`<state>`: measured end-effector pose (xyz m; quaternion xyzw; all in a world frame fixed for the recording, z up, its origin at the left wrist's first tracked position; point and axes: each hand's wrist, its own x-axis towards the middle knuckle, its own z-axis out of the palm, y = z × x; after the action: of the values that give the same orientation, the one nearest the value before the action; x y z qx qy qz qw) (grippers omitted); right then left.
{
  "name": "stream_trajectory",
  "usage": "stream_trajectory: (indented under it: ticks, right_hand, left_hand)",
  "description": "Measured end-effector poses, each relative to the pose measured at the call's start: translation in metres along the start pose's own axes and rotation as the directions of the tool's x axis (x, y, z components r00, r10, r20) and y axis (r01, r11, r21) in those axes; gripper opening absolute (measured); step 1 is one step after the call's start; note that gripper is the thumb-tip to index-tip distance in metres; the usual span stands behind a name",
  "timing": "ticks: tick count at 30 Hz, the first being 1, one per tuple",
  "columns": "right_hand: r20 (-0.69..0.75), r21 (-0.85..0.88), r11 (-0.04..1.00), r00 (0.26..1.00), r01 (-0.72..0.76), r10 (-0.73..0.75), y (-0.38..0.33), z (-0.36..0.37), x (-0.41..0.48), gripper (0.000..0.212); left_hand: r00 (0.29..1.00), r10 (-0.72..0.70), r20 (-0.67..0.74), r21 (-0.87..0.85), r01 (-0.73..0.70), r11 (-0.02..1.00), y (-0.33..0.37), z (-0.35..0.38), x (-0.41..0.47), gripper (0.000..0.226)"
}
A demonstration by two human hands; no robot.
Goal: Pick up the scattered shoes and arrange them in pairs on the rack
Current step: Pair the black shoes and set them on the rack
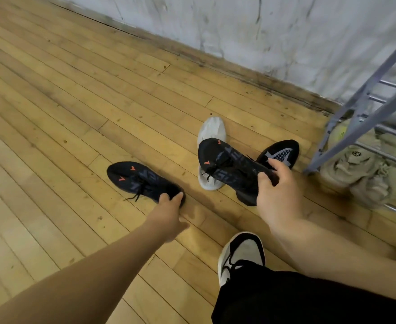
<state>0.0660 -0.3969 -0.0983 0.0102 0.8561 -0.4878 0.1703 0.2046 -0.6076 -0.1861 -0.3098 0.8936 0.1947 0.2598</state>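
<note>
A black sneaker with orange marks [138, 178] lies on the wooden floor, toe pointing far left. My left hand [170, 206] reaches its heel, fingers curled on the collar. My right hand [274, 185] holds the matching black sneaker [227, 164] by the heel, lifted above the floor. Beneath it lies a white shoe [211, 132], partly hidden. Another black shoe with a white patterned patch [282, 153] rests behind my right hand. The grey metal rack [365, 108] stands at the right against the wall.
A beige bag or garment [358, 171] and a yellowish ball [338, 132] sit at the rack's base. My own foot in a black-and-white sneaker [241, 253] stands at the bottom centre. A stained white wall [239, 31] runs along the back.
</note>
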Motion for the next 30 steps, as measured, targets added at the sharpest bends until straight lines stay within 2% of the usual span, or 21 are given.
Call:
stream_trajectory:
  ticks: [2,4,6,8,10,13,15,18,21,23,26,30]
  right_hand:
    - [-0.014,-0.005,1.000,1.000,-0.008,0.008,0.002,-0.004,-0.002,0.043]
    - [0.013,0.012,1.000,1.000,-0.019,0.019,0.005,-0.006,-0.002,0.046]
    - [0.099,0.041,0.999,0.995,-0.024,0.020,0.007,-0.007,-0.001,0.057]
    - [0.206,-0.016,1.000,0.979,-0.006,0.009,0.008,-0.008,-0.002,0.077]
    - [0.250,-0.143,0.988,0.968,0.052,-0.014,0.004,-0.010,-0.002,0.085]
    - [0.222,-0.234,0.966,0.973,0.111,-0.058,-0.008,-0.021,0.005,0.082]
    - [0.229,-0.244,0.958,0.969,0.154,-0.098,-0.025,-0.039,0.006,0.079]
    - [0.227,-0.257,0.944,0.962,0.207,-0.149,-0.060,-0.086,-0.006,0.073]
    - [0.203,-0.335,0.904,0.957,0.267,-0.208,-0.090,-0.152,-0.032,0.070]
    - [0.155,-0.382,0.880,0.958,0.283,-0.241,-0.105,-0.201,-0.054,0.068]
    - [0.112,-0.448,0.841,0.952,0.304,-0.284,-0.118,-0.277,-0.095,0.065]
    - [-0.018,-0.445,0.857,0.954,0.259,-0.298,-0.116,-0.364,-0.156,0.060]
  left_hand:
    - [0.994,0.110,0.002,0.204,-0.108,0.973,0.003,-0.003,-0.011,0.099]
    - [0.976,0.196,-0.093,0.438,-0.136,0.889,-0.004,-0.011,-0.003,0.105]
    - [0.966,0.233,-0.110,0.549,-0.137,0.825,-0.015,-0.016,0.013,0.113]
    - [0.962,0.268,-0.045,0.570,-0.196,0.798,-0.023,-0.015,0.026,0.109]
    - [0.952,0.305,-0.032,0.553,-0.238,0.799,-0.024,-0.011,0.033,0.100]
    - [0.937,0.344,-0.056,0.501,-0.272,0.822,-0.017,-0.019,0.032,0.090]
    - [0.927,0.363,-0.099,0.378,-0.302,0.875,-0.006,-0.035,0.020,0.088]
    - [0.908,0.355,-0.224,0.061,-0.350,0.935,0.020,-0.066,-0.011,0.089]
    - [0.863,0.394,-0.315,-0.217,-0.470,0.856,0.059,-0.105,-0.057,0.090]
    - [0.794,0.476,-0.377,-0.270,-0.586,0.764,0.092,-0.135,-0.091,0.080]
    - [0.674,0.577,-0.462,-0.235,-0.720,0.653,0.148,-0.179,-0.145,0.083]
    - [0.520,0.720,-0.459,-0.072,-0.830,0.553,0.224,-0.222,-0.216,0.088]
